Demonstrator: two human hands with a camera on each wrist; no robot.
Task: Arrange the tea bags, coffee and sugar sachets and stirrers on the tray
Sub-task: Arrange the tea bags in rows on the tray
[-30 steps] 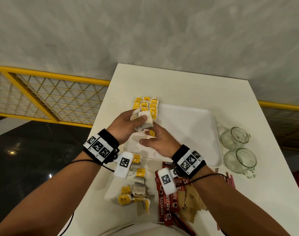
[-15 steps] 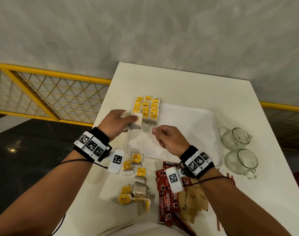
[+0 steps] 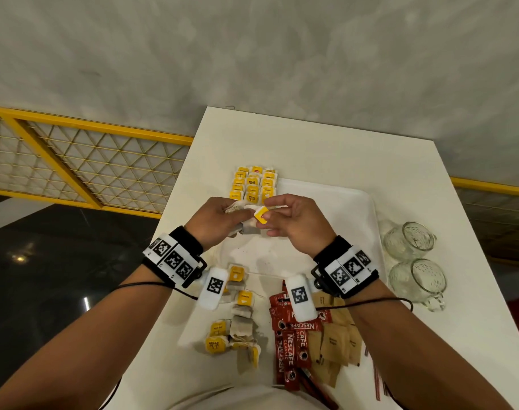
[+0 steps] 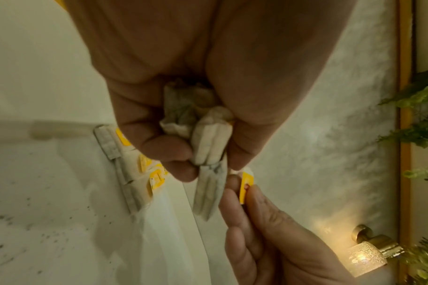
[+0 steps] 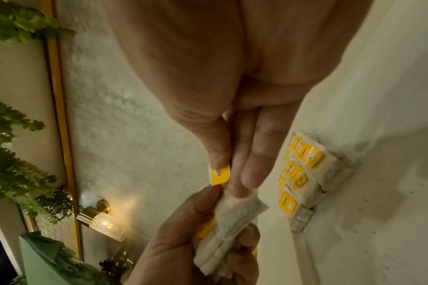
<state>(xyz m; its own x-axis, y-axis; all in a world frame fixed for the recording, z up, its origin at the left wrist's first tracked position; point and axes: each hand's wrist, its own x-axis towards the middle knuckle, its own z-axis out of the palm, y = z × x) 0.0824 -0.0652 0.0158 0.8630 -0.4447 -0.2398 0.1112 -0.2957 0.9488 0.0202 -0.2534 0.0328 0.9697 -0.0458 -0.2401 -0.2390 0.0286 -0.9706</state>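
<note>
My left hand grips a bunch of white tea bags above the white tray. My right hand pinches the yellow tag of one of those bags between thumb and fingers; the same tag shows in the right wrist view. Rows of tea bags with yellow tags lie at the tray's far left corner. Loose tea bags, red coffee sachets and brown sugar sachets lie on the table near me. Red stirrers lie at the near right.
Two clear glass mugs lie on their sides right of the tray. The white table stands against a grey wall, with a yellow mesh railing on the left. Dark specks dot the tray floor.
My hands were apart half a second ago; now they meet over the tray's left part. My right hand has taken hold of a yellow tag from the bunch in my left hand.
</note>
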